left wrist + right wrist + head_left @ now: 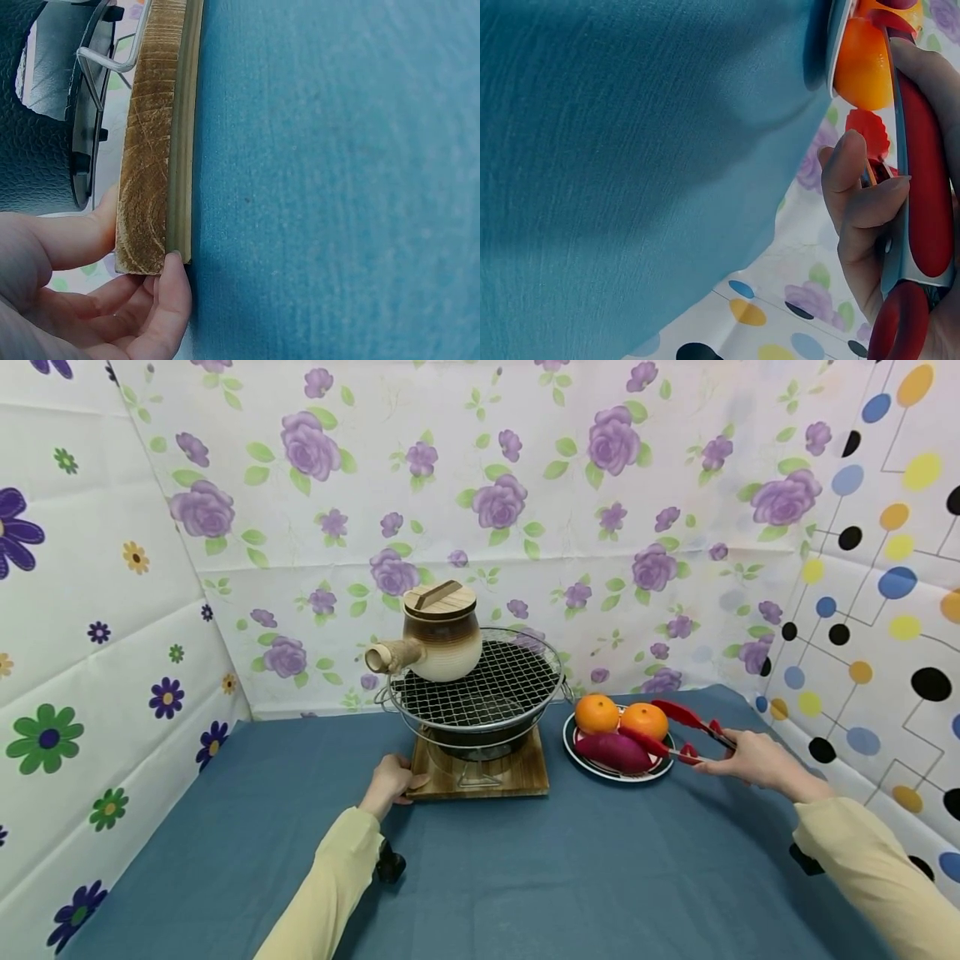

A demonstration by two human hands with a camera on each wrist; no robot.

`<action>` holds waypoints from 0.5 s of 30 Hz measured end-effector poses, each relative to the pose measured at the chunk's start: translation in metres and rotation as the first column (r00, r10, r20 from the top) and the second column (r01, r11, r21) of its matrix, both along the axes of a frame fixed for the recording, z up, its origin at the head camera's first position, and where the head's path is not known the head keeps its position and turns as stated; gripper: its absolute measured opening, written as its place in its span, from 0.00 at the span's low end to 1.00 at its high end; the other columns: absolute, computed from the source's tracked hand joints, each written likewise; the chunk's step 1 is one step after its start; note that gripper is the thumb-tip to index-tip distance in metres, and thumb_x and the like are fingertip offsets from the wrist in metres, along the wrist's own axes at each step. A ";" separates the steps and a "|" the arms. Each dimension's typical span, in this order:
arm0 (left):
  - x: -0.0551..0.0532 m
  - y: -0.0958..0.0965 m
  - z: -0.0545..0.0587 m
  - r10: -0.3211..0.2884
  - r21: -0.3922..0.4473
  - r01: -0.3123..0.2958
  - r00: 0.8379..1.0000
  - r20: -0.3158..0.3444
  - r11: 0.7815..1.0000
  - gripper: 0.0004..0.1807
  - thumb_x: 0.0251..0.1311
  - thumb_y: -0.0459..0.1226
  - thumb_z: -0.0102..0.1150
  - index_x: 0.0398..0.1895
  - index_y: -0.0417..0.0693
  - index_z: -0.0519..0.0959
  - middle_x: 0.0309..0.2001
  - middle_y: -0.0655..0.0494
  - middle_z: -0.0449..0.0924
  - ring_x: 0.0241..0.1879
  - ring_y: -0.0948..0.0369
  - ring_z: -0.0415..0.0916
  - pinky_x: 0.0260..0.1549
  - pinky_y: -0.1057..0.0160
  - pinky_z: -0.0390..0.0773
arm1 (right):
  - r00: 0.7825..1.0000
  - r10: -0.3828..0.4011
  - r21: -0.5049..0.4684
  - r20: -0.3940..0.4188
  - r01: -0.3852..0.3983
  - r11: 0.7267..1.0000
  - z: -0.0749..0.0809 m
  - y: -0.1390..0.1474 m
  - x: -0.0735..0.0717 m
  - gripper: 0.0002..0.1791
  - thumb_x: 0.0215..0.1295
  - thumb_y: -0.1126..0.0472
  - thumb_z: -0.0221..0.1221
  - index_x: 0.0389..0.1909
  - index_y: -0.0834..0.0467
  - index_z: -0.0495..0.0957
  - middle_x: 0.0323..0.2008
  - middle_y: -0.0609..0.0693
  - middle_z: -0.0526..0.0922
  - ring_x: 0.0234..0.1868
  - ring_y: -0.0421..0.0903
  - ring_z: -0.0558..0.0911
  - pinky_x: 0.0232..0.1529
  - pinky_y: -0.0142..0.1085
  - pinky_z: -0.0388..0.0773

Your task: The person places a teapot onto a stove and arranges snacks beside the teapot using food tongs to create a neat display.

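My left hand [390, 779] grips the left corner of a wooden board [517, 781]; in the left wrist view its thumb lies on the upper face and fingers curl at the lower edge. On the board stands a round tabletop grill [487, 737] with a wire mesh [517, 681]. My right hand [765, 762] holds red-tipped tongs [928, 180]. Their spread tips lie on either side of the right orange [643, 719]; contact is hard to tell. Another orange [597, 713] and a purple sweet potato [611, 752] share the dark-rimmed plate [626, 777].
A brown-and-cream side-handled teapot [442, 652] with a wooden lid sits on the mesh's left part, its handle pointing left. Blue cloth [585, 868] covers the table. Flowered sheeting [450, 460] rises behind, with dotted sheeting [870, 635] at the right.
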State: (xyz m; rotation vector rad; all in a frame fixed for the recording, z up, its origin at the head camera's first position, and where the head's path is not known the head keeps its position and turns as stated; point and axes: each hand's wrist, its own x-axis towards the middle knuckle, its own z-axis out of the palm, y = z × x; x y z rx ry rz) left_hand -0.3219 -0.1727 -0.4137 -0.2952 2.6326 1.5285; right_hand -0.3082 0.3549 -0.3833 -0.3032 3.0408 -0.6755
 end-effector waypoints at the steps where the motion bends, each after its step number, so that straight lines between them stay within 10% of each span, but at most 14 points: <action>1: 0.000 0.000 0.000 0.003 0.001 -0.003 1.000 0.000 1.000 0.26 0.53 0.32 0.63 0.50 0.25 0.63 0.41 0.33 0.66 0.37 0.45 0.72 0.23 0.56 0.80 | 1.000 0.000 0.000 0.002 0.000 1.000 0.000 0.000 0.000 0.56 0.48 0.38 0.63 0.60 0.80 0.52 0.17 0.50 0.74 0.10 0.46 0.68 0.12 0.36 0.66; 15: -0.001 0.000 -0.002 0.019 -0.002 -0.019 1.000 -0.005 1.000 0.28 0.52 0.32 0.64 0.51 0.24 0.63 0.45 0.31 0.64 0.42 0.42 0.70 0.23 0.57 0.80 | 1.000 -0.005 -0.020 -0.010 0.005 1.000 -0.004 -0.002 0.001 0.54 0.48 0.40 0.64 0.60 0.79 0.54 0.18 0.50 0.73 0.12 0.45 0.70 0.15 0.37 0.72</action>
